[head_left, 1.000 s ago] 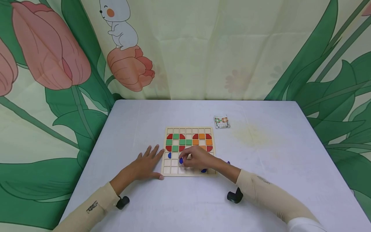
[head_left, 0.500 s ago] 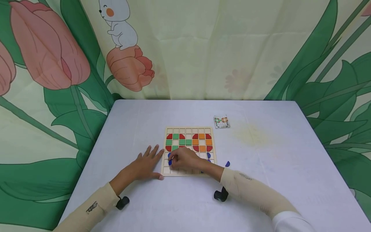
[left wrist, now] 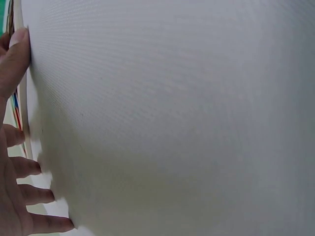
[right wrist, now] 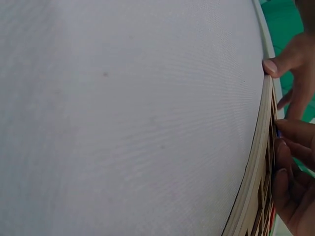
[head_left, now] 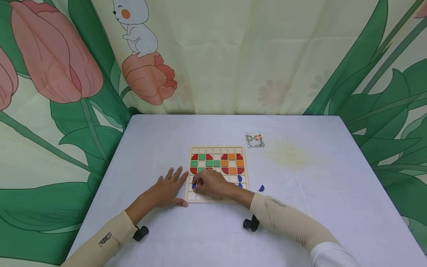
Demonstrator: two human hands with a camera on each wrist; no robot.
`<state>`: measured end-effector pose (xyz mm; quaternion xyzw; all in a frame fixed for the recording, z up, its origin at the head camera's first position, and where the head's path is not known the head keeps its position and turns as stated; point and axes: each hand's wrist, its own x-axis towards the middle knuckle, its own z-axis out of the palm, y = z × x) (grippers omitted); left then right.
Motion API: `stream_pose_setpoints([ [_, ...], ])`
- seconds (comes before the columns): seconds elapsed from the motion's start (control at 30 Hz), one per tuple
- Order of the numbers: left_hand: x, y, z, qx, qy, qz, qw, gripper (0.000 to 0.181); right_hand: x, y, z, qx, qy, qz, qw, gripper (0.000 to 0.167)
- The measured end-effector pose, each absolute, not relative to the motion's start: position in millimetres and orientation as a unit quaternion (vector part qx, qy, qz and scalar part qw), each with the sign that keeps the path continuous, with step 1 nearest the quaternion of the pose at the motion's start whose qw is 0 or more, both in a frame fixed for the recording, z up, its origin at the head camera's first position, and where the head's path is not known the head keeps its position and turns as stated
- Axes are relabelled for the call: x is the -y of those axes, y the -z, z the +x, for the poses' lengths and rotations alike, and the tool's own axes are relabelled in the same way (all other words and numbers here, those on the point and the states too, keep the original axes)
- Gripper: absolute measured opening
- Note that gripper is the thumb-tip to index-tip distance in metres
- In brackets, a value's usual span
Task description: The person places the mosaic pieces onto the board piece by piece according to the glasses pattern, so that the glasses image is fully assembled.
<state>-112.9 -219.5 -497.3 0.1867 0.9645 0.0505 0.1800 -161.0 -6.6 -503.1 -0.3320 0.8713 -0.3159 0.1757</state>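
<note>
A wooden grid board (head_left: 190, 196) lies on the table, holding red, green and orange tiles in its upper rows. My right hand (head_left: 211, 183) is over the board's left part, its thumb and fingers pinching a small blue rounded tile (head_left: 194, 186) at a cell of the leftmost column. In the right wrist view, those curled fingers (right wrist: 295, 140) hide most of that tile. My left hand (head_left: 168, 190) rests spread at the board's left side, thumb by the near corner and a fingertip at the edge. Other blue tiles (head_left: 240, 178) sit in the rightmost column.
One loose blue tile (head_left: 261, 188) lies on the white table (head_left: 300, 222) right of the board. A small pattern card (head_left: 255, 140) lies beyond the board's far right corner. Behind the table hangs a printed curtain (head_left: 227, 74).
My right hand has moved left across the board with the blue tile, then settled at the leftmost column. Blue tiles in the right column came into view. My left hand stayed put.
</note>
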Motion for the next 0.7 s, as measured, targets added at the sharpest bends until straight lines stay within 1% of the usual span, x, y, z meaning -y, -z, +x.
stream_pose_setpoints([
  [0.2,221,496,-112,-0.964,-0.05,0.185,0.182,0.109,8,502,-161,-0.874,0.311,-0.331,0.175,0.018],
  [0.43,222,502,-114,-0.965,-0.044,0.186,0.181,0.111,3,495,-161,-0.872,0.305,-0.345,0.17,0.018],
  [0.57,221,503,-113,-0.965,-0.044,0.185,0.179,0.112,-12,495,-164,-0.863,0.318,-0.352,0.174,0.021],
  [0.7,220,503,-113,-0.966,-0.04,0.181,0.178,0.112,-37,491,-169,-0.852,0.342,-0.354,0.176,0.022],
])
